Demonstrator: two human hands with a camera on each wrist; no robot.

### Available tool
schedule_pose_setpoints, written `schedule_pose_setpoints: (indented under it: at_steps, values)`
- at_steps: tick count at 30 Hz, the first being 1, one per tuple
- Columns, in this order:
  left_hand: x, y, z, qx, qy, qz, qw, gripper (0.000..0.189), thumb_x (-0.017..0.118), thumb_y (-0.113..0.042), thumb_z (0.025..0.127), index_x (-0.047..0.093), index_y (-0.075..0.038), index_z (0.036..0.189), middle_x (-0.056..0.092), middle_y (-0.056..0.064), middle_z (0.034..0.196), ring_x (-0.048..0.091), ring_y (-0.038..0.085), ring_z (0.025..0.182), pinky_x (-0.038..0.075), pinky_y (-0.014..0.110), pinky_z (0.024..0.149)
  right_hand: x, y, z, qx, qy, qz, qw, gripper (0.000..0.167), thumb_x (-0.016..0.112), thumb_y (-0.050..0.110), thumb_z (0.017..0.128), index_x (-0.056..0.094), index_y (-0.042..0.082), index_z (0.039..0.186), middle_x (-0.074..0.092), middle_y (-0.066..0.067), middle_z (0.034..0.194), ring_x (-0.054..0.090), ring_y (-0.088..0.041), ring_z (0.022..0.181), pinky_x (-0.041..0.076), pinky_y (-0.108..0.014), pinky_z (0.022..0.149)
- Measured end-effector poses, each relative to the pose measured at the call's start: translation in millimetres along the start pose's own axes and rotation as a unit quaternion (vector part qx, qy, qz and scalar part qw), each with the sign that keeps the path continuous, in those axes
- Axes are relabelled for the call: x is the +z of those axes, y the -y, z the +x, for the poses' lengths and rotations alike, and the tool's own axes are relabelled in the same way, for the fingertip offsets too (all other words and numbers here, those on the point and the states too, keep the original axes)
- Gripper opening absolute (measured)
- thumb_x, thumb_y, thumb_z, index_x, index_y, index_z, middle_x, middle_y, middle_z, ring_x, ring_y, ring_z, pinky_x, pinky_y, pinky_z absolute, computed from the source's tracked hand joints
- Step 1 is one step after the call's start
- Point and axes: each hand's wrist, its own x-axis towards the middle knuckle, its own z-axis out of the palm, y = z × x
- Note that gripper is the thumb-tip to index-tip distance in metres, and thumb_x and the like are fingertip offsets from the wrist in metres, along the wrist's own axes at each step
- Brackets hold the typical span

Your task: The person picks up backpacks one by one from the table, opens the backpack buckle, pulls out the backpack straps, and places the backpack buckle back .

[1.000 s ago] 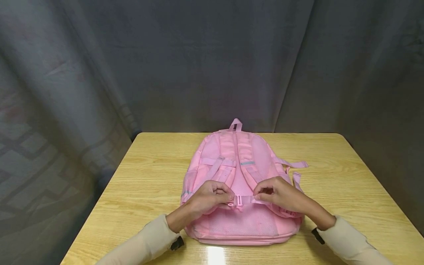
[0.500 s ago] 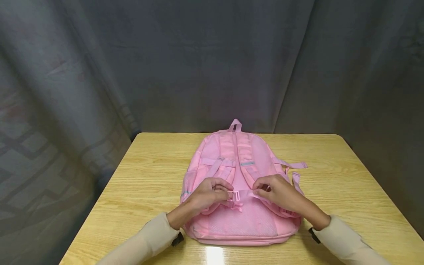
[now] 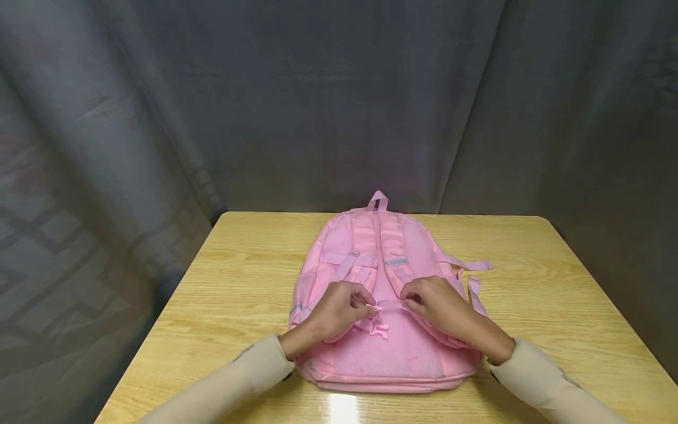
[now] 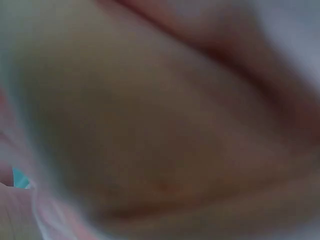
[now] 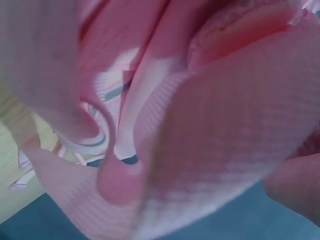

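A pink backpack [image 3: 389, 360] lies with its shoulder straps facing up and its top handle pointing away. Over its lower back, my left hand [image 3: 341, 306] pinches a small pink plastic buckle [image 3: 375, 310]. A pronged pink buckle part [image 3: 379, 332] hangs just below those fingers. From the other side my right hand [image 3: 435, 300] pinches the pink webbing strap [image 3: 391, 305] that runs to the buckle. In the right wrist view the ribbed webbing [image 5: 225, 130] passes close to the lens, with a fingertip [image 5: 296, 186] at the right. Blurred skin fills most of the left wrist view.
The backpack rests on a wooden table [image 3: 233, 294]. Loose strap ends [image 3: 471, 265] stick out to the bag's right. Grey curtains [image 3: 328, 106] hang behind the table and at both sides.
Both hands have risen slightly up the bag. The buckle has tilted in my left hand, and the pronged part now hangs more clearly below it. The backpack has stayed in place.
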Motion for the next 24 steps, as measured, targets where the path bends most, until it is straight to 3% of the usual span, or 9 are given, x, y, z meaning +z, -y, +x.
schedule_pose_setpoints:
  at_steps: [5,9,14,18,24]
  values:
    - [2.2,0.8,3.0,0.01,0.006,0.064,0.9979,0.006,0.077,-0.007,0.085,0.072,-0.01,0.085,0.071,-0.004,0.075,0.065,0.002,0.067,0.055,0.018,0.061,3.5,1.0,1.3,-0.012,-0.008,-0.019,0.9997,0.012,0.078,0.006,0.081,0.073,0.017,0.079,0.069,0.012,0.077,0.064,-0.006,0.075,0.057,-0.031,0.068]
    - [4.6,3.0,5.1,0.033,0.01,0.126,0.9915,0.007,0.078,-0.011,0.085,0.071,-0.013,0.083,0.071,-0.006,0.075,0.061,-0.004,0.067,0.053,0.014,0.064,5.9,2.5,1.3,-0.008,-0.015,-0.025,0.9995,0.015,0.077,0.003,0.081,0.073,0.017,0.078,0.069,0.011,0.076,0.066,-0.008,0.074,0.057,-0.031,0.068]
    - [7.8,5.3,6.3,0.086,0.005,0.216,0.9726,0.006,0.078,-0.015,0.085,0.073,-0.015,0.083,0.069,-0.009,0.076,0.056,-0.002,0.069,0.049,0.015,0.066,7.6,5.3,0.9,0.0,-0.014,-0.036,0.9993,0.02,0.075,0.002,0.082,0.071,0.019,0.074,0.066,0.013,0.072,0.064,-0.006,0.072,0.055,-0.028,0.065]
    - [9.2,6.0,5.3,0.119,0.0,0.266,0.9566,0.004,0.078,-0.016,0.086,0.073,-0.015,0.085,0.07,-0.007,0.079,0.057,0.001,0.072,0.049,0.016,0.068,9.9,6.3,1.9,-0.011,-0.009,-0.053,0.9985,0.026,0.076,0.001,0.08,0.065,0.022,0.067,0.058,0.016,0.065,0.053,-0.002,0.062,0.048,-0.023,0.057]
    - [10.3,6.6,3.7,0.133,0.004,0.3,0.9448,0.004,0.077,-0.015,0.086,0.074,-0.015,0.089,0.072,-0.006,0.085,0.06,0.001,0.075,0.051,0.013,0.071,12.3,7.0,1.7,-0.027,-0.007,-0.072,0.997,0.03,0.078,0.001,0.077,0.062,0.022,0.064,0.054,0.016,0.061,0.046,-0.001,0.057,0.043,-0.021,0.053]
